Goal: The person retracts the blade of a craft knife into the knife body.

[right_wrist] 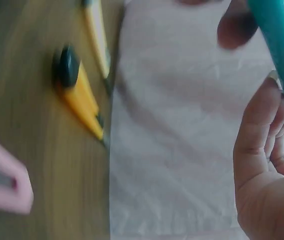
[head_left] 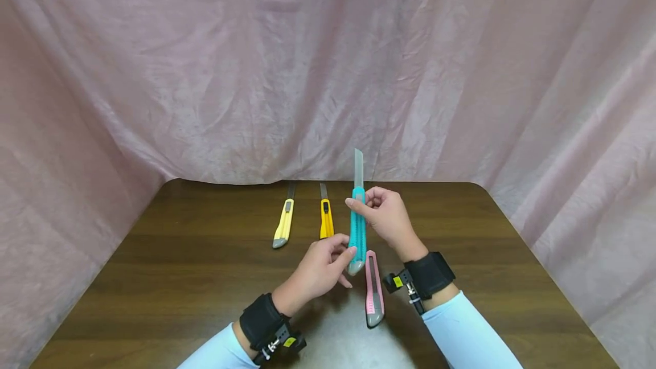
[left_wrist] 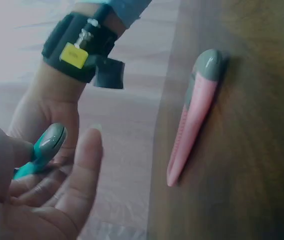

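Hands gripping a teal cutter (head_left: 357, 232) upright above a brown surface (head_left: 179, 278), blade (head_left: 359, 168) extended and pointing away, probably to keep the edge clear of skin. Left hand (head_left: 320, 269) curling fingers around the grey butt end, steadying it from below. Right hand (head_left: 386, 218) pinching the upper body near the slider, thumb and fingertips closed on it, seemingly placed to work the blade. Lying flat just beneath the teal cutter: a pink cutter (head_left: 373, 289), grey end toward the person. Resting farther back, side by side and apart: a pale yellow cutter (head_left: 283, 223) and an orange cutter (head_left: 326, 218), blades pointing toward a pink drape (head_left: 328, 61) hanging behind the surface. Showing on both wrists: black straps over pale blue sleeves.
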